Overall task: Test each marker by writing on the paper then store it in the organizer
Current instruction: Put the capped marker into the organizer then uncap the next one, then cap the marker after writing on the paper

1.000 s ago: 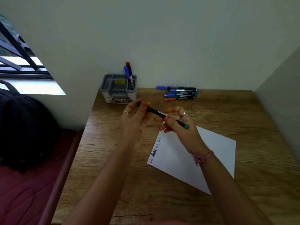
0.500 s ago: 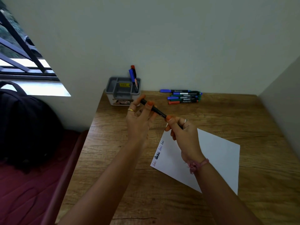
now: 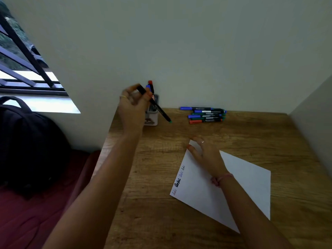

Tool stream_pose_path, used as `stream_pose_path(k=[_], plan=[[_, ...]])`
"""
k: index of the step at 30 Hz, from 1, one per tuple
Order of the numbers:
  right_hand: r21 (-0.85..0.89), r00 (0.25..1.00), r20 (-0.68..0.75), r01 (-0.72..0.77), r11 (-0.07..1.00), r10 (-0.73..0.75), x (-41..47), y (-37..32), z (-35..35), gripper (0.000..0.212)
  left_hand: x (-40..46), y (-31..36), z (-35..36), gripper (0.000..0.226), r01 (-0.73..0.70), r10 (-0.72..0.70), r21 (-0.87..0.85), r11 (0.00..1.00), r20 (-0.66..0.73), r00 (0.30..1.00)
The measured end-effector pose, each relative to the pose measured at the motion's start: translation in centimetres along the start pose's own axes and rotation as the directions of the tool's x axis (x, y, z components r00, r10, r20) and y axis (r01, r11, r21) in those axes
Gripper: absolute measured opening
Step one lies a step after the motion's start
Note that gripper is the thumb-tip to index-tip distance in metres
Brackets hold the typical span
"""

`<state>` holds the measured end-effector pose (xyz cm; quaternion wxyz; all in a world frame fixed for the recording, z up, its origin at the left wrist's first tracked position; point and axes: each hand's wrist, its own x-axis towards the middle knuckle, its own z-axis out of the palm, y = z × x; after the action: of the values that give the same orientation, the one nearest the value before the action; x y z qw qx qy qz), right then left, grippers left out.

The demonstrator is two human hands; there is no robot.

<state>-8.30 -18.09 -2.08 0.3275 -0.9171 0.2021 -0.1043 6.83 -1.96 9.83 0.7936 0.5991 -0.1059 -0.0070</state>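
The marker (image 3: 154, 104), a black-bodied one with a green end, is in the left hand (image 3: 133, 106), held up over the grey organizer (image 3: 152, 118) at the back left corner of the tabletop (image 3: 161, 221). The fingers (image 3: 147, 95) of that hand pinch it near its upper end, so most of the barrel hangs free, slanting down and to the right with the green end beyond the organizer's right wall. That long free length is the main risk: a grip so far from the low end gives little control, and the tip could knock the wall or rim instead of dropping into a compartment, or nudge the light organizer toward the wall.

A red marker (image 3: 150, 85) and a blue marker (image 3: 148, 87) already stand in the organizer, right behind the hand. They crowd the slot, and the incoming one could catch on them or tip them. The hand also hides most of the organizer, so which compartment is open cannot be told.

The right hand (image 3: 204, 152) rests on the near corner of the paper (image 3: 233, 186), fingers spread flat, pinning the sheet. Writing samples run along the paper's left edge. If that hand drags as the body leans left, the sheet could slide or smear fresh ink.

The waiting markers (image 3: 204, 115) lie in a loose row at the back, well apart from both hands; being round, a bump could set them rolling.
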Motion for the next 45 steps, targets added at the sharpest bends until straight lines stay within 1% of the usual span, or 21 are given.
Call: stream_pose_path(k=[3,4,6,10,14,16,20,23,26,30,33,35,37,39,40,42,45], plan=[[-0.216,0.999,0.013,0.048,0.975,-0.046,-0.3,2.8,0.8,0.049,3.3,0.5,-0.6,0.027,-0.154,0.159,0.069,0.986,-0.065,0.985],[-0.257,0.998,0.016,0.063,0.964,-0.061,-0.3,3.2,1.1,0.052,4.1,0.4,-0.6,0.027,-0.185,0.192,0.09,0.979,-0.078,0.978],[-0.272,0.998,0.009,0.062,0.96,-0.062,-0.2,3.7,1.6,0.055,5.5,-0.4,-0.4,0.026,-0.212,0.227,0.153,0.965,-0.09,0.97],[-0.267,0.998,-0.01,0.058,0.962,-0.063,-0.1,3.3,1.6,0.055,6.7,-2.9,0.0,0.027,-0.217,0.243,0.294,0.931,-0.057,0.968],[-0.26,0.999,-0.015,0.046,0.964,-0.052,-0.1,3.3,1.6,0.056,7.5,-5.1,0.4,0.025,-0.235,0.239,0.427,0.873,0.044,0.97],[-0.262,0.998,-0.015,0.05,0.964,-0.055,0.0,3.3,1.6,0.056,7.8,-6.0,0.5,0.025,-0.223,0.223,0.501,0.837,0.059,0.973],[-0.254,0.999,-0.013,0.045,0.966,-0.05,0.0,3.4,1.6,0.058,8.4,-7.6,0.7,0.023,-0.192,0.177,0.588,0.786,0.083,0.981],[-0.255,0.998,-0.015,0.05,0.966,-0.056,0.0,3.5,1.6,0.058,8.5,-8.3,0.5,0.025,-0.201,0.161,0.619,0.759,0.121,0.98],[-0.253,0.998,-0.018,0.055,0.966,-0.062,0.1,3.7,1.7,0.056,8.4,-8.6,0.5,0.031,-0.213,0.167,0.624,0.752,0.132,0.977],[-0.251,0.998,-0.017,0.05,0.967,-0.056,0.2,3.9,1.8,0.057,7.7,-8.2,0.9,0.039,-0.196,0.208,0.587,0.786,0.048,0.977],[-0.256,0.998,-0.016,0.052,0.965,-0.058,0.3,4.0,1.9,0.057,6.4,-7.9,1.6,0.03,-0.214,0.252,0.567,0.795,0.012,0.968],[-0.252,0.998,-0.021,0.055,0.966,-0.062,0.3,4.0,1.8,0.057,4.8,-7.7,2.5,0.02,-0.273,0.285,0.548,0.791,0.065,0.956],[-0.241,0.998,-0.027,0.052,0.969,-0.06,0.3,3.8,1.8,0.056,2.7,-8.1,3.6,0.014,-0.344,0.27,0.526,0.778,0.215,0.938],[-0.237,0.997,-0.034,0.055,0.97,-0.065,0.2,3.7,1.7,0.055,0.9,-9.0,4.8,0.012,-0.381,0.185,0.524,0.761,0.389,0.903],[-0.237,0.997,-0.036,0.056,0.97,-0.066,0.2,3.7,1.7,0.055,0.3,-9.7,5.3,0.012,-0.383,0.125,0.545,0.746,0.45,0.884],[-0.233,0.997,-0.038,0.057,0.971,-0.068,0.1,3.7,1.7,0.053,-0.3,-11.1,6.5,0.016,-0.376,0.021,0.601,0.705,0.512,0.859],[-0.233,0.997,-0.039,0.063,0.97,-0.074,0.2,3.8,1.7,0.052,-0.4,-13.0,8.1,0.029,-0.404,-0.081,0.655,0.639,0.579,0.811]])
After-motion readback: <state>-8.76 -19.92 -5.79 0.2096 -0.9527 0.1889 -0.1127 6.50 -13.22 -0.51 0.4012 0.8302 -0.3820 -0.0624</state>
